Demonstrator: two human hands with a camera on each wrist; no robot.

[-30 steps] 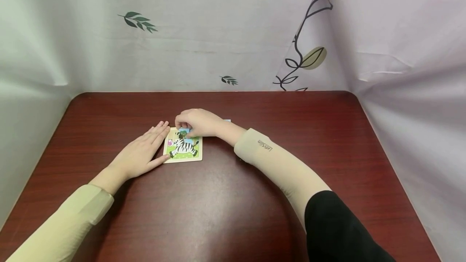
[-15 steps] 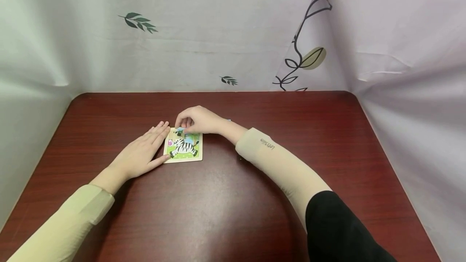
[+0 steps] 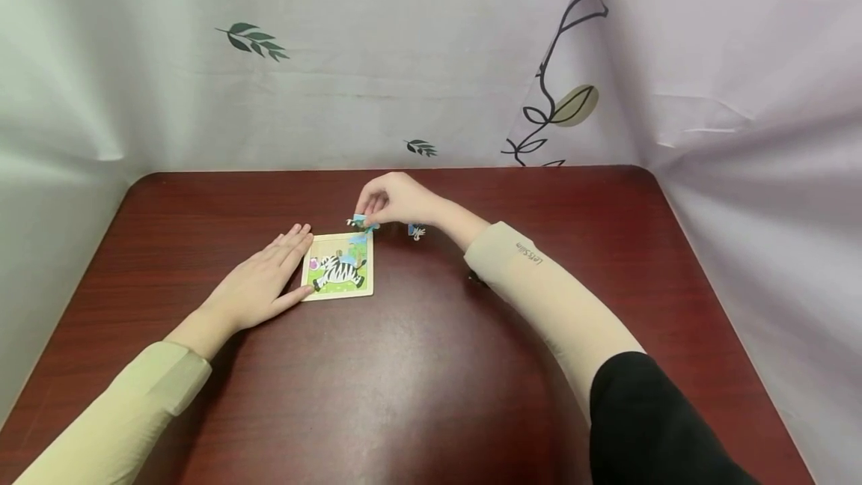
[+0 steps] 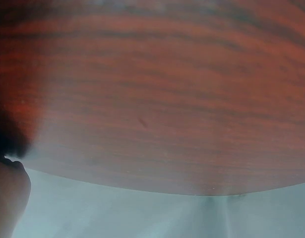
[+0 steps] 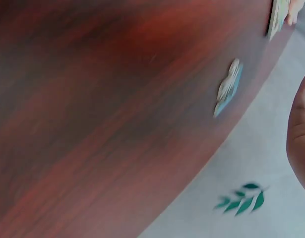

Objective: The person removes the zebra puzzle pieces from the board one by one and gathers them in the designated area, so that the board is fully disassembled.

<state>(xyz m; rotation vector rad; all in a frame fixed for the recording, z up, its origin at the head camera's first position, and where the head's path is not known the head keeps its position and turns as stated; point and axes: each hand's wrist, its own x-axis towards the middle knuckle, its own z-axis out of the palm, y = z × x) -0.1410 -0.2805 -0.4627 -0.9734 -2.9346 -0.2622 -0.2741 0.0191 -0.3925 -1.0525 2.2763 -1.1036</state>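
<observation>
A square zebra jigsaw puzzle lies on the table in the head view, with bare wood showing at its upper left. My left hand rests beside it, fingers straight, fingertips and thumb against its left edge. Just past the puzzle's top right corner, my right hand pinches a blue and green puzzle piece between thumb and fingers. The fingers partly cover that piece. In the right wrist view only part of the right hand shows, and the held piece is out of sight.
Another puzzle piece, blue with black-and-white stripes, lies on the table right of the puzzle. The reddish-brown table meets a pale leaf-print curtain at its back edge. Curtain also hangs along both sides.
My right hand has lifted a piece from the puzzle's upper part and carried it right and away. The striped loose piece has come into sight. My left hand has stayed put.
</observation>
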